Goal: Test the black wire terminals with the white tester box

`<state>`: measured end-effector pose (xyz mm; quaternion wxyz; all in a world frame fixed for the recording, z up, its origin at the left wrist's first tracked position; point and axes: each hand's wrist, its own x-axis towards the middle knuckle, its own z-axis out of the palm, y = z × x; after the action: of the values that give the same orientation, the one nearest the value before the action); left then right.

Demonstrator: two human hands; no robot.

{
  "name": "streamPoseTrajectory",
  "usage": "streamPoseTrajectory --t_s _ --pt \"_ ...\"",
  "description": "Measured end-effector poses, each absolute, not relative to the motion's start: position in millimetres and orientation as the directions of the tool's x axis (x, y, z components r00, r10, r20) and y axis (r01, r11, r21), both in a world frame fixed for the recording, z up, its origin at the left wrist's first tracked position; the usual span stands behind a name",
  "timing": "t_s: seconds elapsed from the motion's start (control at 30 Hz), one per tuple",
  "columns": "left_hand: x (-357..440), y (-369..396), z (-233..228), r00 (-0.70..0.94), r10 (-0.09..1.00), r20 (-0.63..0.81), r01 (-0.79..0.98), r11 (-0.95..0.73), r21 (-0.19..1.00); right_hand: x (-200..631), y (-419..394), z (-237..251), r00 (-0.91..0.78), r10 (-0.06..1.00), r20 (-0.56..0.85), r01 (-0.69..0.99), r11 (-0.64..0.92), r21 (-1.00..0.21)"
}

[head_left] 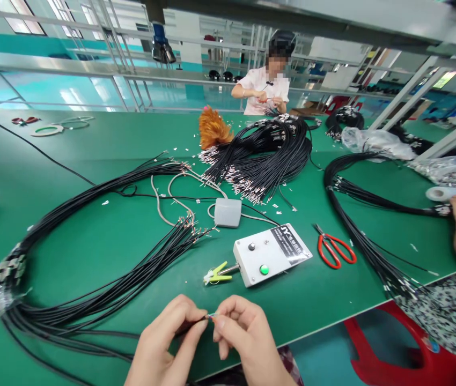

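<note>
Left hand (167, 343) over green tabletop (71, 246), teal-floored room (71, 88)

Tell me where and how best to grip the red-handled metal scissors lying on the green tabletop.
Probably best to take the red-handled metal scissors by their two loop handles, coming from the near-right side with the bare right hand. They lie with the loops on that near side, handles slightly spread, while the tips point away and to the left, so this approach should keep fingers off the blades.
</note>
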<state>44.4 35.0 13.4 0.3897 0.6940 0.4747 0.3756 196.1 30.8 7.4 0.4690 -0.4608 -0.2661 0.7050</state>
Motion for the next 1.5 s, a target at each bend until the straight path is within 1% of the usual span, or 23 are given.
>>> streamPoseTrajectory --t_s 0.07,0.13,0.2,0.27,0.37,0.5,0.67,0.8,0.9,0.97,1.07,1.13,1.2,1.27,1.33,1.4,1.47,1.5 --pt "45 35 15 0.248 0.968 0.027 0.252 -0.092 0.963 188 31 1 -0.177 0.889 -0.423 -0.538 -0.447 -0.714" --pt "46 35 18 0.199 0.976 -0.082 0.133 0.056 0.989 181 32 -3 -0.180 0.892 -0.415 -0.601 -0.433 -0.671" --pt "48 33 20 0.144 0.974 -0.175 0.049 0.170 0.984 178 34 -5 -0.154 0.910 -0.385 -0.606 -0.394 -0.691" --pt "50 31 21 0.117 0.960 -0.254 0.003 0.255 0.967 176 34 -7 -0.132 0.920 -0.369 -0.582 -0.374 -0.722" --pt "51 30 21 0.096 0.940 -0.328 -0.045 0.333 0.942 174 35 -11 -0.141 0.916 -0.376 -0.555 -0.388 -0.736" --pt "55 32 20 0.130 0.933 -0.335 -0.107 0.349 0.931 172 34 -13 -0.141 0.924 -0.356 -0.493 -0.377 -0.784" --pt "55 42 12 0.175 0.948 -0.265 -0.091 0.283 0.955 175 32 -11 -0.070 0.934 -0.351 -0.356 -0.352 -0.866" --pt "49 46 -3 0.217 0.930 -0.295 -0.054 0.314 0.948 185 31 -11 -0.054 0.957 -0.285 -0.230 -0.290 -0.929" --pt "46 44 -7 0.190 0.934 -0.302 0.008 0.307 0.952 192 31 -11 -0.079 0.975 -0.210 -0.095 -0.217 -0.972" --pt "48 42 -6 0.164 0.956 -0.243 0.067 0.235 0.970 197 32 -11 -0.086 0.984 -0.154 0.006 -0.154 -0.988" --pt "51 42 -3 0.118 0.987 -0.105 0.157 0.086 0.984 203 32 -14 -0.074 0.995 -0.064 0.147 -0.053 -0.988" --pt "53 45 -4 0.096 0.990 -0.107 0.166 0.091 0.982 209 33 -17 -0.087 0.996 -0.024 0.229 -0.004 -0.973" --pt "54 48 -6 0.087 0.979 -0.183 0.141 0.170 0.975 215 32 -19 -0.119 0.993 0.016 0.323 0.054 -0.945" --pt "54 51 -8 0.083 0.969 -0.232 0.121 0.221 0.968 219 32 -19 -0.137 0.985 0.105 0.458 0.157 -0.875" --pt "55 54 -7 0.086 0.972 -0.219 0.113 0.209 0.971 220 33 -15 -0.158 0.958 0.241 0.618 0.286 -0.732" --pt "55 54 -6 0.111 0.979 -0.173 0.117 0.160 0.980 217 37 -10 -0.222 0.903 0.367 0.730 0.404 -0.552" --pt "54 53 -6 0.151 0.980 -0.130 0.140 0.109 0.984 214 43 -5 -0.334 0.826 0.453 0.752 0.524 -0.401" --pt "53 52 -7 0.168 0.980 -0.104 0.166 0.076 0.983 213 46 -3 -0.387 0.786 0.481 0.739 0.577 -0.349"
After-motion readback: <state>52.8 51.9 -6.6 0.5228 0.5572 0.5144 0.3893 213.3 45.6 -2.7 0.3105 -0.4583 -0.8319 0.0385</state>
